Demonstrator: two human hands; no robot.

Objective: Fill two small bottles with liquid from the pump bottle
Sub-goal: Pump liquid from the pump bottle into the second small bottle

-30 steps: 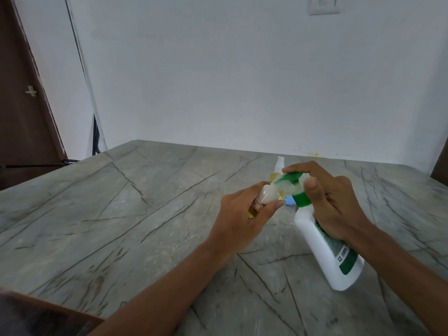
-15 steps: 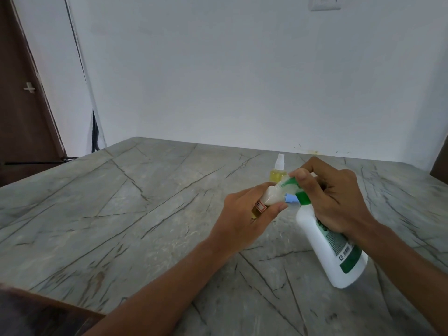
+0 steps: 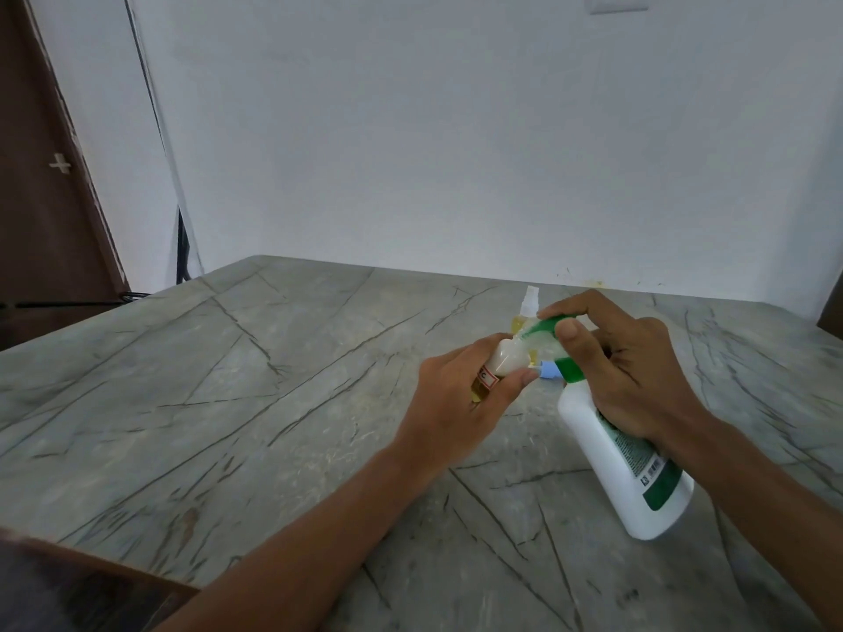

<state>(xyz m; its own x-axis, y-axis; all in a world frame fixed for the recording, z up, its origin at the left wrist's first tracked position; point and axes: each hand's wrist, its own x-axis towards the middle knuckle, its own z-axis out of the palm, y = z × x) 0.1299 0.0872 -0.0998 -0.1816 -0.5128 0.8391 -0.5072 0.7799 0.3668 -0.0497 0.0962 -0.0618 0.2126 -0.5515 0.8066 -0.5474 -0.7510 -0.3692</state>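
"So, from the head camera, where is the small bottle?" asks the first.

"In the person's left hand (image 3: 456, 394)," says the second. "Its thumb and fingers are curled round the small bottle (image 3: 504, 358), held tilted above the marble table (image 3: 228, 380). The bottle's mouth meets the spout of the green pump head (image 3: 547, 328)."

"And the right hand?"

"The right hand (image 3: 634, 362) grips the white pump bottle (image 3: 625, 467) by its neck, with the fingers curled. The index finger lies over the top of the pump head and the thumb is against its side. The pump bottle leans toward the left hand, its base down at the table."

"Is the second bottle in sight?"

"Yes. A small spray bottle (image 3: 528, 307) with yellow liquid stands upright on the table just behind the two hands. A blue cap (image 3: 548, 370) shows between the hands, low down; whether it lies on the table cannot be told."

"Anything else?"

"A pale wall behind the table, a switch plate (image 3: 616, 2) at the top edge, and a dark brown door (image 3: 41, 198) at the left."
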